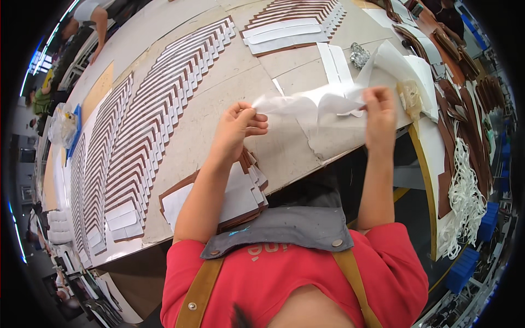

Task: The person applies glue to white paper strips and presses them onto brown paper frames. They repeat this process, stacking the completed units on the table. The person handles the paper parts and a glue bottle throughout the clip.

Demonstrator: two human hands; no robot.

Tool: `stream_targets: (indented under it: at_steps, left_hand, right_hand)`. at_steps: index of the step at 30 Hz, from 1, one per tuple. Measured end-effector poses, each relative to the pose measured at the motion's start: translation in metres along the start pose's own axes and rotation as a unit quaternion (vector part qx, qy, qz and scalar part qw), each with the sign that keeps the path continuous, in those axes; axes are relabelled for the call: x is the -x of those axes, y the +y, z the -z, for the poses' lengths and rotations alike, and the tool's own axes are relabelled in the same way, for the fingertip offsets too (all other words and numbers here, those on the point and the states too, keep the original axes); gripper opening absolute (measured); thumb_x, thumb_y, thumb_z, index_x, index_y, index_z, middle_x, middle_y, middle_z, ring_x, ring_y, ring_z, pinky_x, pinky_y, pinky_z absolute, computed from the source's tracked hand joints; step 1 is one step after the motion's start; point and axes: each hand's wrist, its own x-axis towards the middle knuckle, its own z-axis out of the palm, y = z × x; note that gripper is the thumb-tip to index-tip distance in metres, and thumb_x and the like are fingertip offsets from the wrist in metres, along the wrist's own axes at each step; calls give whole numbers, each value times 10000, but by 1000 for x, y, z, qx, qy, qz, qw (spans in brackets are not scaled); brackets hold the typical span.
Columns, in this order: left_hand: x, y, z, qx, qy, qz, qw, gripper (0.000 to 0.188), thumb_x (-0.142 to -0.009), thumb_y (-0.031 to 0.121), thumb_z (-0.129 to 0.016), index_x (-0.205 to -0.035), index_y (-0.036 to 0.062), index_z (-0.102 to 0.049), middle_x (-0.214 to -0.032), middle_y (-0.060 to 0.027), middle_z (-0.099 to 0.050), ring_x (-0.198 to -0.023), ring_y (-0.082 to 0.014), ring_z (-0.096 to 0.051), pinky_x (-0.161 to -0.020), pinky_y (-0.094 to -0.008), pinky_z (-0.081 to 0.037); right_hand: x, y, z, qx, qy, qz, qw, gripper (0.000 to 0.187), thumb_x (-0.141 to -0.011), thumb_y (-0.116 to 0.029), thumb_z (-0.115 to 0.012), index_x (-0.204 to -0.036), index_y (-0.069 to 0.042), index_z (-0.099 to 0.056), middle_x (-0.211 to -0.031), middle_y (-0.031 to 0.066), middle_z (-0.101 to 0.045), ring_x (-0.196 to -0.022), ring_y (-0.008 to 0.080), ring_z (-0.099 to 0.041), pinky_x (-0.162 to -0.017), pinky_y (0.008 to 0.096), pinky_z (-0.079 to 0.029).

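Note:
Between my two hands, above the table, a thin white strip of paper-like sheet [290,105] hangs curled and partly smeared by motion. Its left end is pinched between the thumb and forefinger of my left hand [239,127]. My right hand [380,112] is closed at the strip's other end, its fingertips slightly blurred. Below my left forearm, a pile of brown pieces with white faces [240,188] lies at the table's near edge. Just beyond the strip, flat white cut pieces [334,63] rest on the table, with a larger curled white sheet [383,63] to their right.
Overlapping rows of brown-and-white pieces [164,104] spread across the left of the table [219,104], and another row [290,24] lies at the far side. A crumpled clear bag [359,56] sits beyond my hands. Brown strips and tangled white strips [465,191] hang at right.

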Motion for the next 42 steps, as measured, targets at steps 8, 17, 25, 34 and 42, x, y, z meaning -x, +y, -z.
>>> stream_targets:
  at_steps: [8, 17, 25, 34, 42]
  left_hand:
    - [-3, 13, 20, -129, 1, 52, 990, 62, -827, 122, -493, -847, 64, -506, -705, 3, -494, -577, -79, -457, -532, -220, -414]
    - [-15, -20, 11, -241, 39, -23, 970, 215, -812, 26, -508, -997, -49, -428, -759, -97, -558, -608, -169, -600, -540, -264, -506]
    - [-2, -18, 8, -428, 74, -52, 899, 321, -828, 94, -534, -1095, -16, -394, -805, -102, -537, -660, -188, -582, -596, -304, -485]
    - [-17, -22, -30, -580, -65, -325, 744, 266, -814, 151, -573, -1056, 42, -550, -1070, -155, -533, -982, -325, -522, -829, -401, -408]
    - [-20, -46, -59, -613, -124, -339, 703, 301, -785, 159, -588, -1063, 55, -536, -1176, -116, -484, -1127, -327, -427, -921, -441, -347]
  right_hand:
    - [-30, -33, 24, 386, 86, 182, 900, 99, -801, -54, -590, -818, -9, -504, -715, 53, -520, -621, 162, -514, -612, 266, -437]
    - [15, 55, -78, 520, -228, 222, 793, 134, -741, -4, -530, -873, -13, -504, -830, 170, -563, -736, 300, -612, -599, 363, -514]
    - [28, 50, -88, 490, -307, 94, 811, 196, -810, -149, -571, -899, 9, -497, -868, 174, -557, -750, 328, -607, -632, 400, -504]
    - [-44, 66, -8, 655, -171, 100, 729, 286, -809, -210, -578, -990, 8, -542, -1026, 188, -555, -981, 322, -531, -832, 394, -456]
    - [-78, 70, 65, 713, -126, 25, 689, 256, -771, -97, -492, -985, 30, -552, -1003, 192, -592, -952, 335, -570, -750, 432, -504]
